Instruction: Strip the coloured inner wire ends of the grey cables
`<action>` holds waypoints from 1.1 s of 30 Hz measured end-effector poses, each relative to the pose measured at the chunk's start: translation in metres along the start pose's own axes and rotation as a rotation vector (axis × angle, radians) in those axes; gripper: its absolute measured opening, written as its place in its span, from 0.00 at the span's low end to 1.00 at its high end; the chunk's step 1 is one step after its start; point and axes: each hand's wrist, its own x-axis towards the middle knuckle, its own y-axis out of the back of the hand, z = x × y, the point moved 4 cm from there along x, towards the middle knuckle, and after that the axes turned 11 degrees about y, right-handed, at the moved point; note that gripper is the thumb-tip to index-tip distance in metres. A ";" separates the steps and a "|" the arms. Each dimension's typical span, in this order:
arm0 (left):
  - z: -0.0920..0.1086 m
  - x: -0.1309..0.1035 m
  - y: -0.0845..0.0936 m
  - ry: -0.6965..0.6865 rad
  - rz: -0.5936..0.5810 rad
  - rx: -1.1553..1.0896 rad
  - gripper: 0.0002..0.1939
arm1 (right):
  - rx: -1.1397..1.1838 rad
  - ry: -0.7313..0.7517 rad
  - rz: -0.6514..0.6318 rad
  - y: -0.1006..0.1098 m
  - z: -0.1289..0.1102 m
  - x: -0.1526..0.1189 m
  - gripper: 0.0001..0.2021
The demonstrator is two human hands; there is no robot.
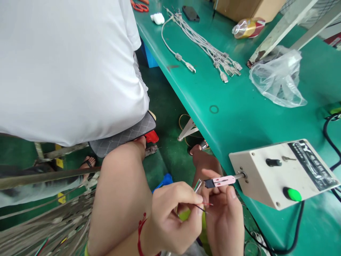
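Observation:
Low in the head view, my left hand (178,217) pinches the end of a cable between thumb and fingers. Its thin wires (197,185), green, white, red and black, fan out past the fingertips. My right hand (223,213) is half curled with thumb and fingers apart, just under a pink clip with a black tip (220,181); whether it touches the clip, I cannot tell. That clip sits on a metal shaft sticking out of a beige control box (261,181), which has a green button (294,194) and a black knob.
USB cables (202,44) lie in a bunch on the green table (226,124). A plastic bag (279,76), a bottle (249,28), a white case (157,18) and a black device (191,13) are farther back. A person in a white shirt (71,71) sits at left; more cables hang below.

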 end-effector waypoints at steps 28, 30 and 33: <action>-0.009 0.010 -0.004 -0.041 -0.063 0.130 0.16 | 0.180 -0.017 -0.066 0.016 0.004 0.006 0.18; -0.008 0.009 -0.004 -0.042 -0.067 0.123 0.16 | 0.224 -0.102 -0.062 0.020 0.006 0.006 0.23; -0.005 0.010 -0.004 -0.058 -0.052 0.139 0.15 | 0.270 -0.189 -0.047 0.024 0.008 0.005 0.28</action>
